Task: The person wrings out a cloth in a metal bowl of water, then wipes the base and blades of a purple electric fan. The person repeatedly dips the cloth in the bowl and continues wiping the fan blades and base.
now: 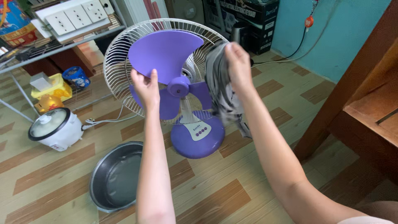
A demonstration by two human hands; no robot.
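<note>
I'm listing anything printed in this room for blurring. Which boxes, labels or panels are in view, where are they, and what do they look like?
Black cardboard box: top centre, by the teal wall, rectangular with white print.
Colourful package: top left corner, blue, red and orange.
Blue printed tub: left, under the metal rack, round.
White label panel: on the fan's purple base, with purple buttons.
</note>
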